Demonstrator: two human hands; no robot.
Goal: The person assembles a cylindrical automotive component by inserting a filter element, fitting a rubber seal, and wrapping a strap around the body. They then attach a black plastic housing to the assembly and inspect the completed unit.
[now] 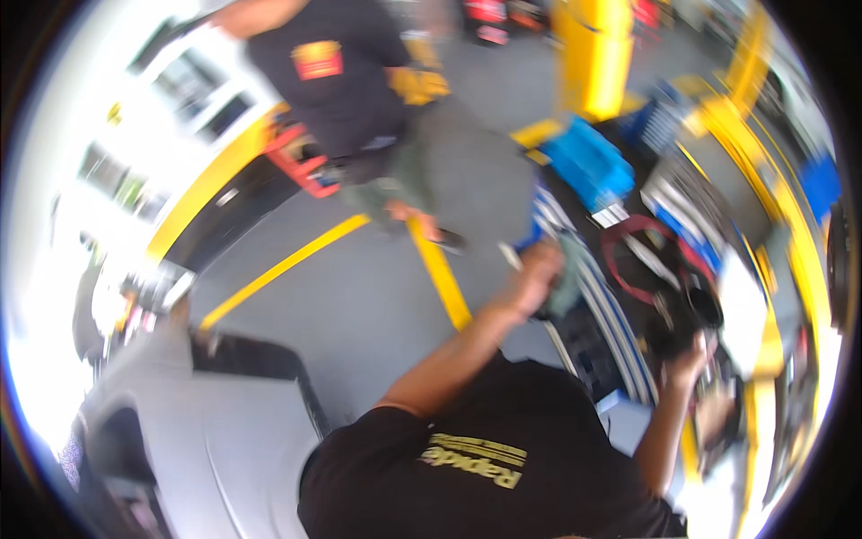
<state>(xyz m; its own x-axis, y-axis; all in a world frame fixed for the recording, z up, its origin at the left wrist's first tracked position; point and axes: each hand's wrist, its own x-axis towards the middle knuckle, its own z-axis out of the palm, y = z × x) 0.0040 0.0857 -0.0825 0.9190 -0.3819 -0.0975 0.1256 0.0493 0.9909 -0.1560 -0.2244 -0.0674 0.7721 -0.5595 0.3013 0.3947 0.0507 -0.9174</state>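
My left hand (539, 269) reaches forward with its fingers closed on a grey-green cloth (566, 278), which hangs beside the striped edge of a dark work surface. Motion blur softens the cloth's outline. Farther right, my right hand (688, 359) is curled against a dark part with a round black end (704, 307). Blur hides its fingertips and the part's exact kind. A dark red loop (620, 241), perhaps a strap or hose, lies just beyond that part. Past my left hand, a bright blue plastic bin (588, 166) sits on the far end of the surface.
Ahead to the left, another person in a dark shirt (332, 90) stands near a red tool tray (301, 160). A silver car (215, 449) is close on my left. Yellow lift posts (593, 63) rise at the back and right. Yellow lines (287, 269) cross the grey floor.
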